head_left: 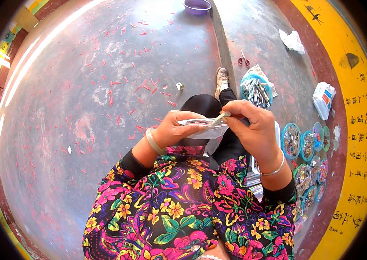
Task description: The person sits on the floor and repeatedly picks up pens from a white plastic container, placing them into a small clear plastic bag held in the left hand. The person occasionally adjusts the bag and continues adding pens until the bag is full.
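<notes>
My left hand (171,131) pinches a small clear plastic bag (204,133) in front of my lap, its mouth spread toward the right. My right hand (252,126) grips a short, pale greenish stick-like piece (221,117) between thumb and fingertips. The lower end of this piece meets the bag's opening; how far it goes in I cannot tell. Beyond my right hand stands a light blue round basket (272,93), heaped with thin silvery and dark pen-like pieces (256,91).
Red-handled scissors (244,60) lie on the floor near a purple basin (196,7). Several round baskets (282,143) of small items line the right side, beside a white package (323,100) and a crumpled white bag (292,42). Red scraps (110,100) litter the floor.
</notes>
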A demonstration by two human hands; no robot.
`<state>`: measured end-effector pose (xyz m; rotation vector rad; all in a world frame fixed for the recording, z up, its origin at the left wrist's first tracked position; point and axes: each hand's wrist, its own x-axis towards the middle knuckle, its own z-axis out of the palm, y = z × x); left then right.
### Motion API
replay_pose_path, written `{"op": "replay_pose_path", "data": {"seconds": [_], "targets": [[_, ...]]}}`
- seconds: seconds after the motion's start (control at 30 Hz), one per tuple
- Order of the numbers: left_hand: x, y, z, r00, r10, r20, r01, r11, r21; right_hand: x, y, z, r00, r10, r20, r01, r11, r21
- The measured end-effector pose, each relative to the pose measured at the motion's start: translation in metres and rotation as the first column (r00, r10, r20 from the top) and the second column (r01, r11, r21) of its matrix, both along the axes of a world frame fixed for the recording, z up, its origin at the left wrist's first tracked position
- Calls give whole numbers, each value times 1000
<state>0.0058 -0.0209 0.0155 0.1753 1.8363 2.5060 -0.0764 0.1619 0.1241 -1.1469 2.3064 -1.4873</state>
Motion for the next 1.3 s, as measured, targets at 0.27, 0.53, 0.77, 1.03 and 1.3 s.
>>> {"op": "replay_pose_path", "data": {"seconds": [0.27, 0.53, 0.77, 1.03, 1.3], "targets": [[1, -1, -1, 1000, 21, 8, -21, 1000, -22, 2, -8, -36, 957, -12, -289, 6, 1000, -22], [1, 0, -8, 999, 40, -21, -40, 999, 10, 8, -4, -59, 922, -26, -387, 46, 998, 41], [0, -2, -9, 998, 49, 26, -49, 999, -9, 12, 3, -51, 991, -125, 37, 126, 992, -26], [0, 0, -7, 999, 40, 1, -40, 999, 0, 9, 10, -69, 876, -14, 483, 65, 994, -89], [1, 3, -8, 997, 74, 24, -73, 996, -50, 14, 9, -74, 842, 55, 536, 77, 972, -222]]}}
